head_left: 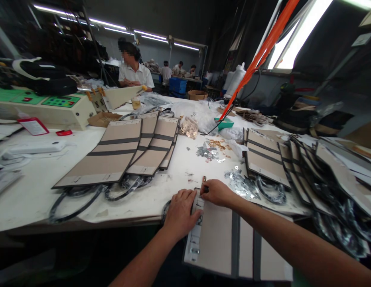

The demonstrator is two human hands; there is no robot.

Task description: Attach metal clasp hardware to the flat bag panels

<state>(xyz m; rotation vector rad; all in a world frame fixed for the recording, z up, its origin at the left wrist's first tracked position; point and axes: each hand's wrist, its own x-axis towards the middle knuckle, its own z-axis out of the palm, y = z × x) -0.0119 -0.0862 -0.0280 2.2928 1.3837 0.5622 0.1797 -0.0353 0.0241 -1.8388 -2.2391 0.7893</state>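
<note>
The panel is at the table's near edge, its long axis running left to right, its pale end strip facing left. It is flat, beige and smooth-looking, with dark edging and two dark bands across it, near to far. The left hand lies over the strip's far part, fingers close together, thumb apart on the strip. The right hand has its fingers pinched at the far left corner on something small, mostly hidden. Flat, shiny metal plates lie scattered just beyond.
</note>
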